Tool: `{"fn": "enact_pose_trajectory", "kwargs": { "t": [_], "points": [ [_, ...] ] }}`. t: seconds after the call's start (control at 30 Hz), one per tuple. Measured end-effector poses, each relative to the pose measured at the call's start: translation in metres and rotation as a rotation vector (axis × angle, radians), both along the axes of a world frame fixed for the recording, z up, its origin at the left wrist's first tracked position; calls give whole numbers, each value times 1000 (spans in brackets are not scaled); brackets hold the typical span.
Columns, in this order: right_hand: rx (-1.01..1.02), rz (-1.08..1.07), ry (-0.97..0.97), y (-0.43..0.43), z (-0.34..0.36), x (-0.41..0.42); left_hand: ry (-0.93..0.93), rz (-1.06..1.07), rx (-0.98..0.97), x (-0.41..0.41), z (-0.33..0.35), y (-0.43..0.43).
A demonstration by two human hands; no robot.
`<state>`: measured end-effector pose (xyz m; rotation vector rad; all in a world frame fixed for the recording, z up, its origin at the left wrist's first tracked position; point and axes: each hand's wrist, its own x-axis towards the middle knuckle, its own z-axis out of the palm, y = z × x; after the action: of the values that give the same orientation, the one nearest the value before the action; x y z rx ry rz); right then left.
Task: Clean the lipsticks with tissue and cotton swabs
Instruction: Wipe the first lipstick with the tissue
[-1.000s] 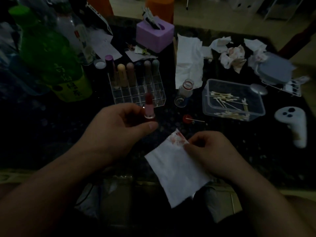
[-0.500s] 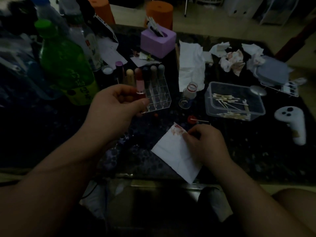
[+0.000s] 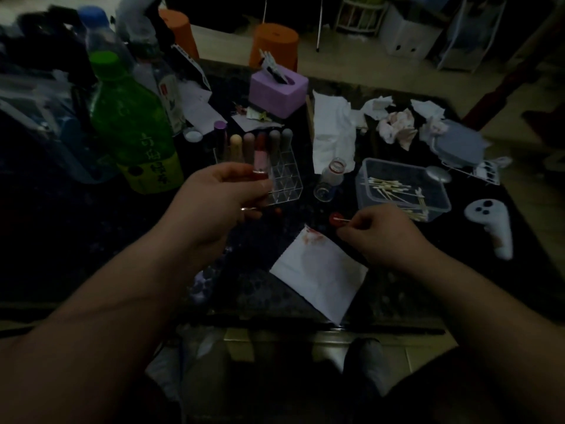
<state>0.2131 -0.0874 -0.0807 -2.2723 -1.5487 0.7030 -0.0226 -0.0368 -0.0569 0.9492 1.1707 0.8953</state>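
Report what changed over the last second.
The right hand let go of the tissue and moved forward to pinch the cotton swab. The left hand lifted the lipstick toward the organizer, still gripping it. The swab box stayed put.

Bare worktop (image 3: 76, 240) lies left of the tissue (image 3: 321, 270); bottles (image 3: 134, 130), organizer (image 3: 284, 179) and swab box (image 3: 403, 188) crowd behind.

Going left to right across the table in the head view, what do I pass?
First the green bottle, lipstick in the left hand, small glass bottle, cotton swab box, white controller.
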Motion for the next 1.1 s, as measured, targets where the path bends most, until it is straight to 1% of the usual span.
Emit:
{"fn": "enact_pose_trajectory", "kwargs": {
  "t": [0.03,0.13,0.17,0.23,0.3,0.43,0.53,0.67,0.8,0.97,1.1],
  "points": [
    [7,-70,125,-1,1,3,-5,17,-4,0,0,1],
    [-34,-468,774,-7,-16,13,-2,39,-9,2,-2,-1],
    [-57,-588,944,-9,-26,17,5,37,-10,3,-3,-2],
    [-78,-763,1144,-10,-41,21,21,24,-3,4,-6,-4],
    [-73,-837,1235,-8,-50,22,32,3,9,6,-7,-7],
    [-53,-847,1244,3,-54,23,-4,-22,7,12,-7,-9],
    [8,-810,1201,12,-58,30,-17,-43,-20,22,-10,-7],
    [60,-665,1007,19,-63,33,-2,-55,-39,38,-15,-2],
    [128,-593,799,24,-63,36,13,-58,-42,45,-18,1],
    [157,-497,649,29,-59,37,54,-62,-93,50,-18,-4],
    [181,-433,597,31,-62,37,45,-90,-130,54,-16,-10]
  ]
}}
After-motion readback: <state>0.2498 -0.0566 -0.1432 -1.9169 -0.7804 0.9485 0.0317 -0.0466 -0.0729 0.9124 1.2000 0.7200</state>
